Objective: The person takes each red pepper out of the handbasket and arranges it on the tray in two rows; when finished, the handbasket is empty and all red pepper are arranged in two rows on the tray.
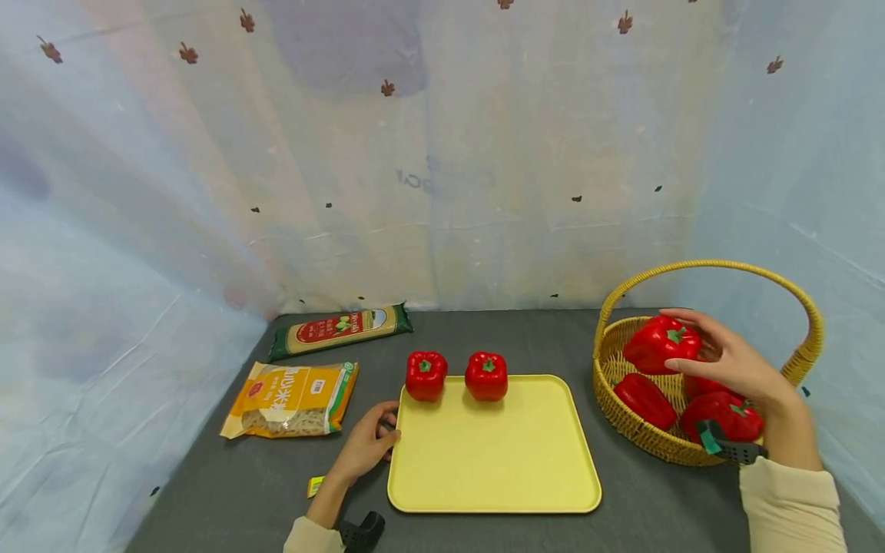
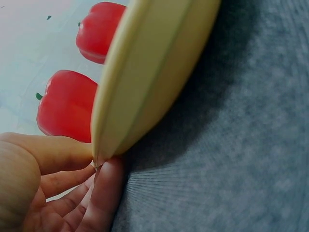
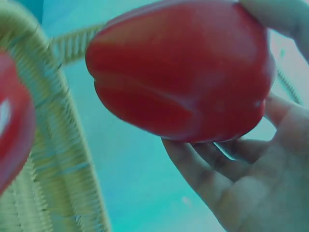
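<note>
My left hand (image 1: pixel 366 443) pinches the left rim of a yellow tray (image 1: pixel 494 461) between thumb and fingers. In the left wrist view the tray's edge (image 2: pixel 149 72) looks tilted beside the grey surface. Two red bell peppers stand at the tray's back edge, one pepper (image 1: pixel 425 376) at the corner and another pepper (image 1: pixel 486 376) to its right. Over the wicker basket (image 1: pixel 615 411), my right hand (image 1: pixel 740 365) grips a red bell pepper (image 1: pixel 653 347), with thumb and fingers on opposite sides in the right wrist view. More red peppers (image 1: pixel 644 401) lie inside the basket.
The basket's tall handle (image 1: pixel 712 264) arches above and behind my right hand. Left of the tray lie an orange noodle bag (image 1: pixel 293 395) and a green packet (image 1: pixel 342 330). A small yellow item (image 1: pixel 315 485) sits by my left wrist. Patterned sheeting (image 1: pixel 442 153) surrounds the grey table.
</note>
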A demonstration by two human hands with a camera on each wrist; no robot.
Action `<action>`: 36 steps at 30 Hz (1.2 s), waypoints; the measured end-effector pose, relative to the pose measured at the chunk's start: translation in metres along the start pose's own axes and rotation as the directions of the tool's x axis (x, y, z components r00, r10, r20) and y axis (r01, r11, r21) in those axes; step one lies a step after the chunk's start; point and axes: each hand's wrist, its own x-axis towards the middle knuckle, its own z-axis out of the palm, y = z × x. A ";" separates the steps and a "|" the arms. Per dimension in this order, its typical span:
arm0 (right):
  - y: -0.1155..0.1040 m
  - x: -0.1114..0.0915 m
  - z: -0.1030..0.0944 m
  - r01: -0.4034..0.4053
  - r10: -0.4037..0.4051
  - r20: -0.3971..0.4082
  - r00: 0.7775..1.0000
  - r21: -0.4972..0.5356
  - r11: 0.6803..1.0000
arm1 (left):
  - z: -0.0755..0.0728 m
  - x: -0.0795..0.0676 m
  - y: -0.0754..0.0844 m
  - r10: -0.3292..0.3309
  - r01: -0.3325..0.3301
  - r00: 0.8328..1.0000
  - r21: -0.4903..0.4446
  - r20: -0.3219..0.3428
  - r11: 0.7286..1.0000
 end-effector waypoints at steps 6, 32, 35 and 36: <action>-0.022 0.001 0.016 0.141 -0.140 0.016 0.990 -0.087 0.986 | 0.003 0.008 -0.016 -0.010 0.010 1.000 -0.015 -0.014 1.000; -0.003 0.041 0.150 0.214 -0.212 -0.042 0.976 0.065 0.975 | 0.005 0.016 -0.041 -0.009 0.008 1.000 -0.058 -0.011 0.998; -0.001 0.043 0.158 0.200 -0.197 -0.054 0.979 0.078 0.977 | 0.005 0.016 -0.042 -0.010 0.009 1.000 -0.050 -0.011 0.999; 0.000 0.044 0.161 0.191 -0.187 -0.058 0.981 0.082 0.978 | 0.005 0.016 -0.042 -0.007 0.006 1.000 -0.046 -0.011 0.999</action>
